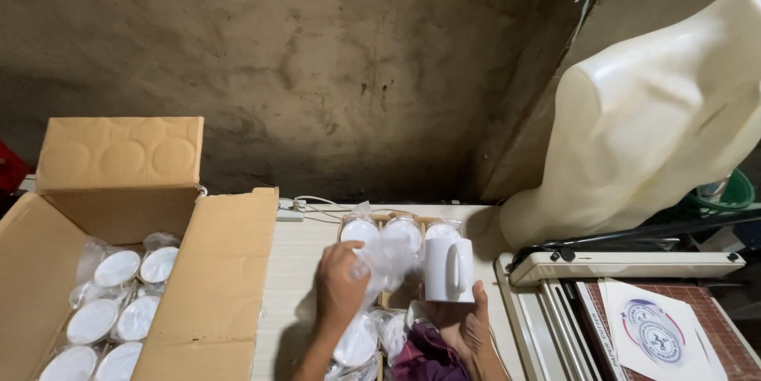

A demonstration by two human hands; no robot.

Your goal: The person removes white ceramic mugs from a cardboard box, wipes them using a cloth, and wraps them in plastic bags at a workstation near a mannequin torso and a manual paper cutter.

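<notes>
The right hand [474, 324] grips one white mug [449, 269] clear of its plastic bag [386, 260], pinched in the left hand [341, 284], while bagged mugs [119, 313] fill the cardboard box [214, 270] unopened

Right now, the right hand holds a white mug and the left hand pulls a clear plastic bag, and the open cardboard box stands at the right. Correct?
Not quite. In the head view the cardboard box stands at the left. The right hand does hold the white mug, and the left hand grips the clear plastic bag.

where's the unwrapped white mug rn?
Head view, lower centre: white mug held up by the right hand, beside the plastic bag in the left hand.
</notes>
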